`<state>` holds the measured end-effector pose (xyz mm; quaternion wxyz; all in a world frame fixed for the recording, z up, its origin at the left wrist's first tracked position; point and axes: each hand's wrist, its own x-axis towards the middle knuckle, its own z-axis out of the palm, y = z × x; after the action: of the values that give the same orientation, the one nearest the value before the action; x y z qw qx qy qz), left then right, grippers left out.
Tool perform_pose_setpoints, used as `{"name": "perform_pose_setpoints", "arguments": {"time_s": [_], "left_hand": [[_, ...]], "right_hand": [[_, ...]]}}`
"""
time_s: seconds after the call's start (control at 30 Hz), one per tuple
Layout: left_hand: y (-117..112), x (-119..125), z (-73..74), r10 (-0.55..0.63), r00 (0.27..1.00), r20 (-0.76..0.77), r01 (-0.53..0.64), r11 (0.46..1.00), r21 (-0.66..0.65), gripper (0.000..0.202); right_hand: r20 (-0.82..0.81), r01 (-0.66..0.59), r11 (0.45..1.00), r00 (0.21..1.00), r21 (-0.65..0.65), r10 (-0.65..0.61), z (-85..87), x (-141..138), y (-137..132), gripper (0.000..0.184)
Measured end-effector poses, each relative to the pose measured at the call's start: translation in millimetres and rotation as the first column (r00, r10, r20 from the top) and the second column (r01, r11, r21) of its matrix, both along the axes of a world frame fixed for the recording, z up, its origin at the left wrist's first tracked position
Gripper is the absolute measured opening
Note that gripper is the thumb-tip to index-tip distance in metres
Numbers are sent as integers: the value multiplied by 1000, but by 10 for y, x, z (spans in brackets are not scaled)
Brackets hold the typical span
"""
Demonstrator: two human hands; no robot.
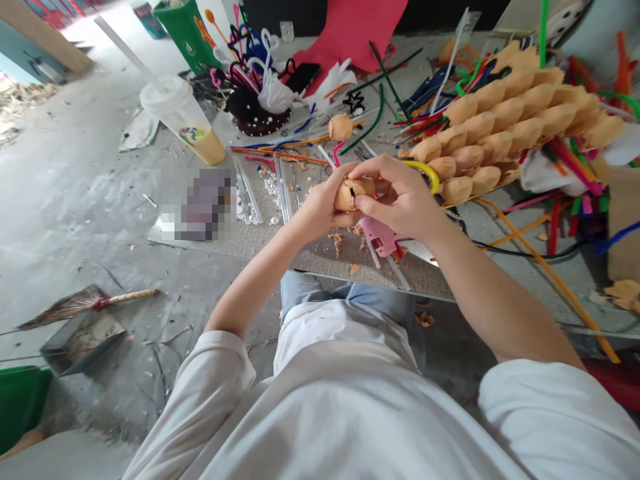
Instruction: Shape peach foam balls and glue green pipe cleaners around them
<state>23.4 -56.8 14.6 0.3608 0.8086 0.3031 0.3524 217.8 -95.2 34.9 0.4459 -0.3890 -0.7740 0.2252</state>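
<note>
Both of my hands meet over the front of the table, around a small tan egg-tray piece (347, 195). It is rounded, with a torn seam and a dark gap in the side facing me. My left hand (323, 200) is wrapped round it from the left. From the right, my right hand (400, 193) has thumb and fingers closed on its edge. Under the right hand lies a pink plastic tool (383, 235), partly covered. A yellow loop handle (425, 172) shows just behind that hand. Another loose tan cup (341, 127) sits further back.
A large tan egg tray (495, 127) lies at right over coloured pipe cleaners. At left stand a lidded drink cup (187, 120) and a blurred-out object (205, 203). White beads (273, 189), clear sticks (283, 193) and tan scraps are scattered about. A dustpan (83, 340) lies on the floor.
</note>
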Motion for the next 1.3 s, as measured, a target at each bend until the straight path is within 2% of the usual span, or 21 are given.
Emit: {"name": "perform_pose_setpoints", "arguments": {"time_s": [0.17, 0.37, 0.6, 0.83, 1.03, 1.1, 1.2, 1.3], "left_hand": [[46, -18, -68, -18, 999, 41, 19, 1000, -19, 71], [39, -5, -40, -13, 999, 39, 15, 998, -55, 75], [55, 19, -54, -48, 988, 146, 56, 997, -55, 65], [38, -5, -42, -19, 998, 55, 22, 998, -62, 70], [13, -7, -13, 10, 1000, 13, -9, 997, -71, 70], [-2, 3, 5, 24, 1000, -13, -25, 998, -62, 66], [-17, 19, 26, 39, 999, -26, -40, 998, -37, 63], [-11, 25, 28, 48, 999, -9, -48, 998, -29, 67]], "right_hand": [[6, 2, 1000, 1000, 22, -2, -6, -2, -15, 27], [78, 17, 995, 997, 99, -25, -5, 9, -18, 26], [150, -22, 989, 989, 149, 0, 51, 39, -24, 29], [133, 17, 997, 991, 71, -27, 30, -1, -41, 26], [158, 11, 994, 987, 112, -29, -1, 23, -22, 23], [129, 9, 995, 991, 96, -21, -12, 19, -14, 15], [56, 34, 998, 998, 48, -36, -30, -22, -7, 17], [40, 71, 994, 996, 83, -75, -41, -80, -13, 14]]}}
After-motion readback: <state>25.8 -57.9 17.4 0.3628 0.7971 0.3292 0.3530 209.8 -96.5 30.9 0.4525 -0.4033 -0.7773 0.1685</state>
